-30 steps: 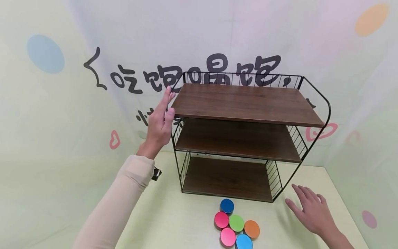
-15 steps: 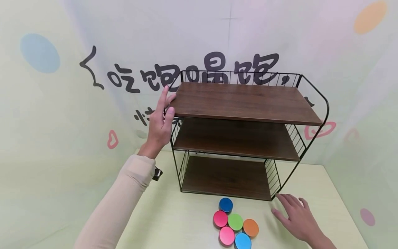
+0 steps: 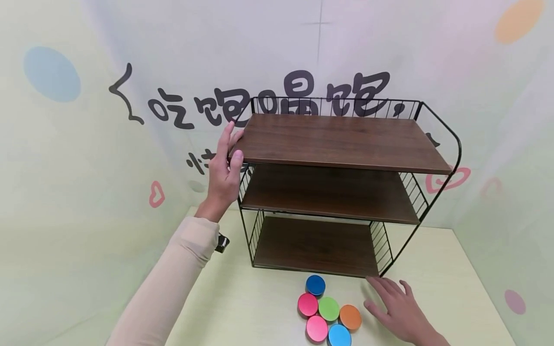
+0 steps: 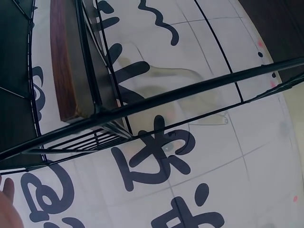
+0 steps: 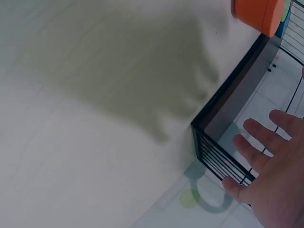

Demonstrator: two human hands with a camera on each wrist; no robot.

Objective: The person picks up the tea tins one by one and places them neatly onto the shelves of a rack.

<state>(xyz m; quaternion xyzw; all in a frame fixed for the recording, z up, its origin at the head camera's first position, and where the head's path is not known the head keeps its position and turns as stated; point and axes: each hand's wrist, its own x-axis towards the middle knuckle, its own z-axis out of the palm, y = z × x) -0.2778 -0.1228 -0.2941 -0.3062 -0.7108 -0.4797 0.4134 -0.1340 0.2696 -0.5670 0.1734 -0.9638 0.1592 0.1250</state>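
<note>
A black wire rack with several dark wood shelves (image 3: 342,144) stands on the table. At the left end of its top shelf is my left hand (image 3: 222,175), fingers mostly straight, thumb by the front edge; whether it touches is unclear. Only a bit of that hand (image 4: 8,206) shows in the left wrist view. My right hand (image 3: 398,310), fingers spread, hovers by the rack's lower right front corner, holding nothing; the right wrist view also shows this hand (image 5: 273,166). The orange cylinder (image 3: 350,317) is the piece nearest to it.
In front of the rack sit a dark blue (image 3: 315,285), a red (image 3: 308,305), a green (image 3: 329,309), a pink (image 3: 317,329) and a light blue (image 3: 339,335) round piece, close together. A printed curtain (image 3: 143,144) hangs behind and beside the table.
My right hand has moved left and toward me, from beside the rack's right side to near the orange cylinder. My left hand has stayed at the top shelf's left end.
</note>
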